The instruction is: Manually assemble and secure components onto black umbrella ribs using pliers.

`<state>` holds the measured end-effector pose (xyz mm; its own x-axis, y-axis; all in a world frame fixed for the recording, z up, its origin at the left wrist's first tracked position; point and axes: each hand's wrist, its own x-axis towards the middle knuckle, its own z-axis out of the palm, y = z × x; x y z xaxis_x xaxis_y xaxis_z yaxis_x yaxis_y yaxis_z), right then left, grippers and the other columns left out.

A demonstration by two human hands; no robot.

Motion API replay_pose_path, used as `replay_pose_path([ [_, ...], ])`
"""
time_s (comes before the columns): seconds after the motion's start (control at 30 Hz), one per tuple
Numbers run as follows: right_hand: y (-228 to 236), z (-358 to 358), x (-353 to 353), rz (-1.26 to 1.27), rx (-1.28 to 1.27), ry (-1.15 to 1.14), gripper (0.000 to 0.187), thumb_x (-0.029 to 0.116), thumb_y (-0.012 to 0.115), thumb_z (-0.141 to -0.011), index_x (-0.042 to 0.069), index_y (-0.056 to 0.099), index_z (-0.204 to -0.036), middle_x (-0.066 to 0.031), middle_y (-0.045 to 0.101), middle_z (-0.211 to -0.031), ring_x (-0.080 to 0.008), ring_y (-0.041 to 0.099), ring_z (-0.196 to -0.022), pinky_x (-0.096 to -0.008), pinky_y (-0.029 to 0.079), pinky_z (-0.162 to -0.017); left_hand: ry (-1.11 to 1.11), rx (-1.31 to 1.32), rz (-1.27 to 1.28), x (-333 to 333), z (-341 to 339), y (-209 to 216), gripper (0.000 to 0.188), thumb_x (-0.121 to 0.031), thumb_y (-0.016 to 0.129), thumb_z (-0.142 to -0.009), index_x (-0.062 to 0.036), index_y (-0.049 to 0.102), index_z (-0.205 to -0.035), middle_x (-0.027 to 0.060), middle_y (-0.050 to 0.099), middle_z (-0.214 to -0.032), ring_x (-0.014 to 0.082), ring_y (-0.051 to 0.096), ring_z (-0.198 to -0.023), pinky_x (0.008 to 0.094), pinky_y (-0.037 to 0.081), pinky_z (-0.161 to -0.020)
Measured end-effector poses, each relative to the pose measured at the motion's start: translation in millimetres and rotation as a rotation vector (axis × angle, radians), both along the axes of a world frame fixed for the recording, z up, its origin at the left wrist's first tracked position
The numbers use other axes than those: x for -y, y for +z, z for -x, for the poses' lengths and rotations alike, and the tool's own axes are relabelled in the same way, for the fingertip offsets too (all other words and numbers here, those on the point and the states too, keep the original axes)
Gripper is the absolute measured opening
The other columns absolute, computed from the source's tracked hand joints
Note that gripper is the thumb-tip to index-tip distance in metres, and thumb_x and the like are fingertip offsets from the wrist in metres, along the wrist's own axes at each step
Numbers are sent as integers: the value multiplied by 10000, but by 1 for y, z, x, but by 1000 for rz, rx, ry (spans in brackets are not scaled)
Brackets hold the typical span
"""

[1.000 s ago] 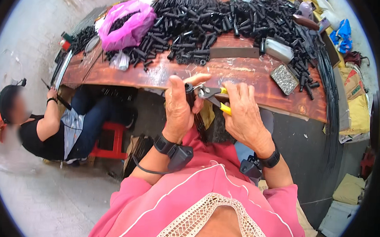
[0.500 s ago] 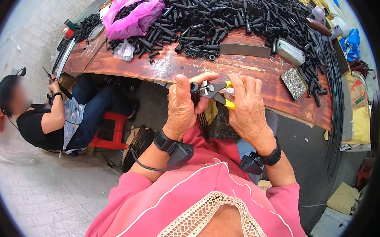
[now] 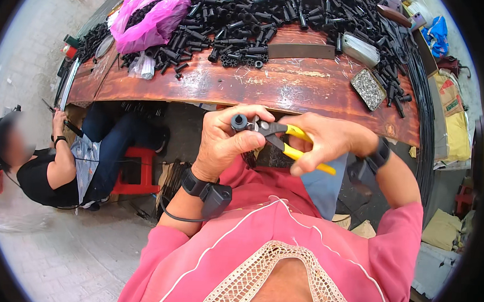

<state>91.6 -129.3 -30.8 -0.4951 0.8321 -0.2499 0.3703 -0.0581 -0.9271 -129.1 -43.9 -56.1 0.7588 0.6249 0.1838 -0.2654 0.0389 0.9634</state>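
My left hand (image 3: pixel 223 136) is closed around a short black tube (image 3: pixel 239 121), its round open end facing up. Thin dark rods (image 3: pixel 250 158) hang below that hand. A pair of pliers (image 3: pixel 276 137) with yellow handles is in my right hand (image 3: pixel 321 135), its fingers and thumb on the handles, which are spread apart. The pliers' dark metal jaws lie right beside the tube, against my left fingers. A glint of thin metal shows at the jaws; I cannot make out whether they bite on it.
The wooden table (image 3: pixel 201 90) ahead carries a heap of black tubes (image 3: pixel 247 21), a pink plastic bag (image 3: pixel 145 25), a flat metal bar (image 3: pixel 301 51) and a tin of small metal bits (image 3: pixel 368 89). Long black rods (image 3: pixel 427 132) hang off its right side. A seated co-worker (image 3: pixel 52 164) is at the left.
My right hand has turned, its elbow swinging outward, and the pliers' handles now point down to the right. The tube has shifted slightly left and nearer. The view has shifted.
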Motion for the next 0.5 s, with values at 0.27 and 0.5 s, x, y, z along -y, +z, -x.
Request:
replay_pose_path([
  [0.27,10,10,13,-357,43,-150,362,222,706,-789,-11,607,-1047,-109,623,-695,-248,632,-594,-362,479,-518,-65,112,92,-9,4,3,648,-208,850,-679,58,615,-1222,0,609,-805,52,513,-705,202,396,-624],
  [0.5,16,7,10,-27,43,37,504,352,724,-792,-22,571,-1093,-127,616,-762,-249,644,-696,-370,504,-617,-64,20,-21,-6,8,10,372,-177,795,-706,40,696,-991,85,698,-929,125,633,-806,249,486,-734],
])
